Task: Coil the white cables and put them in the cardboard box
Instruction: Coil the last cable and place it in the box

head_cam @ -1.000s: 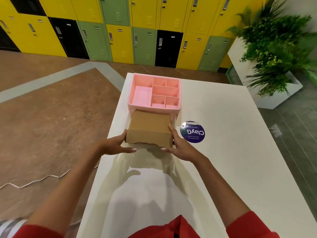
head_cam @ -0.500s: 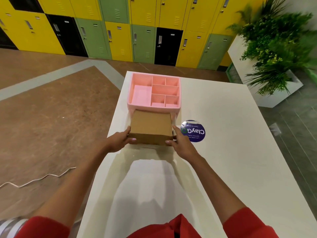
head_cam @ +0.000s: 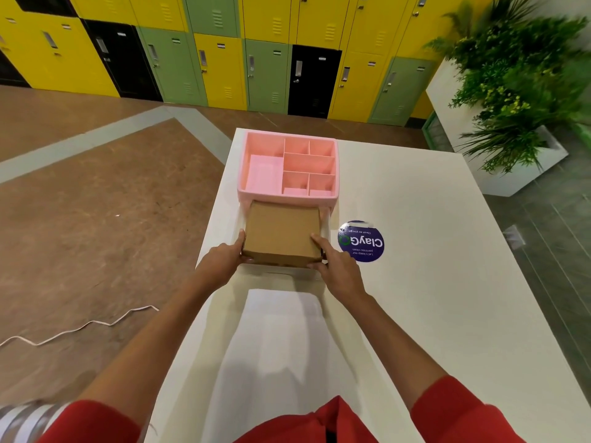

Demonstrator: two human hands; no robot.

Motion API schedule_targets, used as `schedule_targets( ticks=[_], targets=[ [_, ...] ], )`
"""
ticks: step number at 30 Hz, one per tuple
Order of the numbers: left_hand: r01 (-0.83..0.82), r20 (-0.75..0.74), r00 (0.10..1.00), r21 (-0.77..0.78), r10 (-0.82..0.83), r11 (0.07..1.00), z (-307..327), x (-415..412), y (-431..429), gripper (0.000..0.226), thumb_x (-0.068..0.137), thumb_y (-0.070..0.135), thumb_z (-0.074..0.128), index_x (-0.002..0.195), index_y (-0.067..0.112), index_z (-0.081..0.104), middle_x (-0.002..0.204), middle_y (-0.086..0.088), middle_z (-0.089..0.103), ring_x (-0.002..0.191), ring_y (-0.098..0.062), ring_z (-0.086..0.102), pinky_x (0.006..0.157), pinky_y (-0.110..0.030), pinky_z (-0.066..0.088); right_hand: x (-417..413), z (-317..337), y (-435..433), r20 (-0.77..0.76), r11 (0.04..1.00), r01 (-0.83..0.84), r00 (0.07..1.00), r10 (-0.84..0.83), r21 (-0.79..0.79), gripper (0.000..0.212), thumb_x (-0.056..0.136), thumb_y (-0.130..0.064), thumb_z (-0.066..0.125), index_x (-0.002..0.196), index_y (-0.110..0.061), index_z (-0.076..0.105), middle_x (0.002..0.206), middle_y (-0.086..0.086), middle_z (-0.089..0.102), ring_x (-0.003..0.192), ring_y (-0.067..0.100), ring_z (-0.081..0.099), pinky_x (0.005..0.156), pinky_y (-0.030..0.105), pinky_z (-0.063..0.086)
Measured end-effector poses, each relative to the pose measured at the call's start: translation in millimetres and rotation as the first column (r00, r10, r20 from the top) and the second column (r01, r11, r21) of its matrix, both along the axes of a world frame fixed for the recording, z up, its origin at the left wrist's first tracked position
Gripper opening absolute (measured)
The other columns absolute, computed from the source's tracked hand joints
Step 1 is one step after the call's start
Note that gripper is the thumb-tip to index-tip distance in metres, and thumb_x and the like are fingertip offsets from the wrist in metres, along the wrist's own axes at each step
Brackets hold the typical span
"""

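Both hands, left hand [head_cam: 225, 260] and right hand [head_cam: 339, 270], clasping the closed cardboard box [head_cam: 281, 236], have slid it up-frame under the pink organiser [head_cam: 289, 167], suggesting stowing.

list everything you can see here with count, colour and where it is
cardboard box: 1, brown, closed, on the table just in front of the organiser
organiser: 1, pink, compartments empty, far left part of the table
table: 1, white, centre
sticker: 1, round, dark blue, on the table right of the box
cable: 1, white, uncoiled on the floor, left
lockers: many, yellow, green, black, back wall
plants: green, white planter, right
left hand: on the box's left side
right hand: on the box's right side
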State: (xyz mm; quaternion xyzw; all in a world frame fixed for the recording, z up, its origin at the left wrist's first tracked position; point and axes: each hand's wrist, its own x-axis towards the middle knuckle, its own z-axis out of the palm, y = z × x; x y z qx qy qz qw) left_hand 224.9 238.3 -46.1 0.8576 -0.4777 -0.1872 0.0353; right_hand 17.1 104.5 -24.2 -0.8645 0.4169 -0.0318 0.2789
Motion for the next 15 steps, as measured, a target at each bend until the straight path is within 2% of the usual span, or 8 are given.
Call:
schedule_targets(
  ticks=[3,6,7,9,11,13,15],
  targets=[
    [-0.007,-0.022,1.0,-0.004,0.006,1.0,2.3,3.4,0.0,0.063,0.099,0.034,0.045,0.151,0.012,0.018,0.1,-0.024,0.062,0.084,-0.038,0.059,0.07,-0.041,0.045,0.6,0.7,-2.2,0.007,1.0,-0.018,1.0,0.018,0.013,0.062,0.09,-0.031,0.064,0.146,-0.032,0.036,0.108,0.012,0.068,0.093,0.03,0.061,0.076,0.039,0.051],
    [-0.034,-0.225,0.974,-0.009,0.032,0.999,11.7,4.9,-3.4,0.06,0.097,0.044,0.046,0.142,0.006,0.032,0.093,-0.016,0.061,0.065,-0.024,0.053,0.065,-0.034,0.042,1.2,2.7,-6.0,0.017,0.996,-0.034,0.999,0.032,0.083,0.064,0.087,-0.043,0.064,0.144,-0.032,0.037,0.108,0.013,0.067,0.097,0.031,0.061,0.081,0.04,0.052],
    [-0.064,-0.332,0.942,-0.004,0.059,0.998,14.3,6.6,-5.4,0.065,0.095,0.051,0.044,0.139,0.004,0.035,0.096,-0.013,0.061,0.068,-0.021,0.055,0.068,-0.033,0.045,1.9,2.7,-8.1,0.014,0.994,-0.04,0.999,0.039,0.1,0.064,0.088,-0.049,0.061,0.144,-0.032,0.036,0.108,0.014,0.067,0.098,0.032,0.062,0.083,0.041,0.052],
    [-0.144,-0.527,0.84,0.017,0.132,0.989,17.0,11.3,-7.8,0.078,0.09,0.067,0.034,0.142,0.009,0.037,0.117,-0.008,0.06,0.093,-0.025,0.061,0.079,-0.036,0.053,3.3,3.5,-12.1,-0.002,0.991,-0.055,0.998,0.056,0.125,0.058,0.093,-0.054,0.048,0.145,-0.032,0.036,0.111,0.014,0.066,0.103,0.033,0.061,0.086,0.042,0.051],
    [-0.171,-0.622,0.769,0.019,0.146,0.985,18.3,14.4,-9.4,0.066,0.094,0.06,0.035,0.138,0.012,0.046,0.129,-0.004,0.054,0.112,-0.027,0.055,0.082,-0.037,0.056,4.5,4.6,-15.4,-0.002,0.985,-0.067,0.998,0.068,0.162,0.052,0.097,-0.051,0.042,0.144,-0.033,0.036,0.115,0.013,0.066,0.106,0.033,0.06,0.088,0.042,0.049],
    [-0.189,-0.669,0.729,0.006,0.144,0.982,18.1,16.8,-12.0,0.053,0.097,0.048,0.042,0.128,0.007,0.055,0.126,-0.01,0.057,0.112,-0.027,0.056,0.079,-0.033,0.056,4.7,6.3,-17.2,-0.001,0.979,-0.075,0.997,0.077,0.192,0.048,0.098,-0.045,0.044,0.144,-0.033,0.037,0.115,0.012,0.066,0.106,0.032,0.061,0.088,0.04,0.048],
    [-0.232,-0.694,0.701,-0.006,0.164,0.973,17.8,17.1,-14.4,0.048,0.096,0.04,0.05,0.119,-0.001,0.06,0.118,-0.017,0.06,0.103,-0.027,0.059,0.074,-0.027,0.056,4.5,6.5,-18.0,0.011,0.974,-0.063,0.998,0.062,0.219,0.048,0.097,-0.043,0.049,0.143,-0.034,0.039,0.116,0.012,0.065,0.106,0.031,0.061,0.088,0.038,0.048]
  ],
)
